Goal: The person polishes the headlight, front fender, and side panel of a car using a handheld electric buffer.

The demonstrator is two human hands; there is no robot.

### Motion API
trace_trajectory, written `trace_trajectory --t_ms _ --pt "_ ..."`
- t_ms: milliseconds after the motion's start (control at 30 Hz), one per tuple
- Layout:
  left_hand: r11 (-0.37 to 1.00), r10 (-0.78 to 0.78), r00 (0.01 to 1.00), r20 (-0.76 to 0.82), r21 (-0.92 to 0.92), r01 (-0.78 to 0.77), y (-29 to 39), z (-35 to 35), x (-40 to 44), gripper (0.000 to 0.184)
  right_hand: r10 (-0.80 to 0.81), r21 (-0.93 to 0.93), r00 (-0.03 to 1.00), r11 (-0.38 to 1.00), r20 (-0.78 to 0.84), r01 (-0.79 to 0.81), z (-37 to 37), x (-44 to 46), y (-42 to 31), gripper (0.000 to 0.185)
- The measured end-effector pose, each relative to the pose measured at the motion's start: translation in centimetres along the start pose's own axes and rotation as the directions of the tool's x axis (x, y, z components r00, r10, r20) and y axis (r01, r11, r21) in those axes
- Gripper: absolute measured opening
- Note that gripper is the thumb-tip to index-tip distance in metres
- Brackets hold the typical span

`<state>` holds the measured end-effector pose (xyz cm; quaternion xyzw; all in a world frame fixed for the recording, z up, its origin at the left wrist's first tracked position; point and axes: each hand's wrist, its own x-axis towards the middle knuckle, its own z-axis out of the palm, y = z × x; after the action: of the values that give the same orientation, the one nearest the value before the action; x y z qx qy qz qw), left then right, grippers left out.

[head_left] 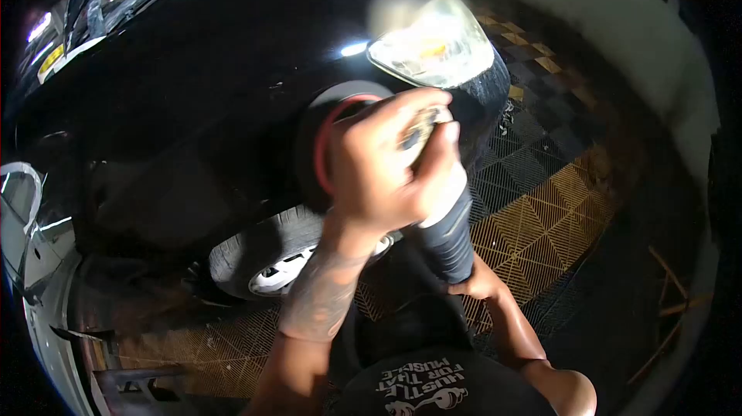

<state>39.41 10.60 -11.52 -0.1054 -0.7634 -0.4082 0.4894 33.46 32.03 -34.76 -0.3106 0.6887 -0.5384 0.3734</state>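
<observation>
With my left hand (pixel 379 165) I grip the head of a car polisher, fingers wrapped over its top. The polisher's dark ribbed body (pixel 452 242) slopes down toward me, and my right hand (pixel 481 281) is closed around its rear end, partly hidden. A round pad with a red ring (pixel 323 145) shows at the polisher's front, held against or very near the black car fender (pixel 209 130); exact contact is hidden. The lit headlight (pixel 444 49) is just beyond my left hand. Below the fender stands the front wheel (pixel 282 273).
Black and yellow grid tiles (pixel 533 230) cover the floor on the right. A pale wall (pixel 587 22) curves along the far right. Wooden strips (pixel 668 304) are near the wall's foot. At the left edge is a light-coloured car part (pixel 19 207).
</observation>
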Motion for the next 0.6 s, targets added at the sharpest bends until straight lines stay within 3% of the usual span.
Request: trace_trajectory --t_ms 33,167,267,300,467,600 --pt "0.997 0.015 0.999 0.052 0.069 -0.019 -0.5 0.8 0.6 0.023 0.028 0.062 1.0 0.998 0.0 -0.028 -0.5 0.0 1.5 0.088" --pt "0.998 0.022 0.997 0.079 0.054 -0.026 -2.6 3.7 2.0 0.018 0.09 0.238 0.996 0.967 0.005 -0.089 -0.9 -0.3 3.7 0.084" --pt "0.992 0.083 0.995 0.054 0.092 -0.088 -2.2 3.3 2.5 0.018 0.184 0.254 0.983 0.95 0.02 -0.183 -0.4 -0.2 3.2 0.073" --pt "0.987 0.133 0.991 0.011 0.094 -0.134 -2.3 2.9 2.4 0.017 0.115 0.225 0.993 0.969 -0.03 -0.105 0.0 0.0 4.0 0.072" --pt "0.974 0.176 0.984 0.024 0.142 -0.177 0.1 -3.2 1.2 0.016 0.039 0.146 0.998 0.988 0.04 -0.044 3.1 1.2 2.0 0.07" --pt "0.985 0.171 0.981 -0.091 0.008 -0.171 1.3 -7.6 -0.3 0.017 -0.014 -0.006 0.995 1.0 0.099 0.015 6.4 1.8 -1.9 0.061"
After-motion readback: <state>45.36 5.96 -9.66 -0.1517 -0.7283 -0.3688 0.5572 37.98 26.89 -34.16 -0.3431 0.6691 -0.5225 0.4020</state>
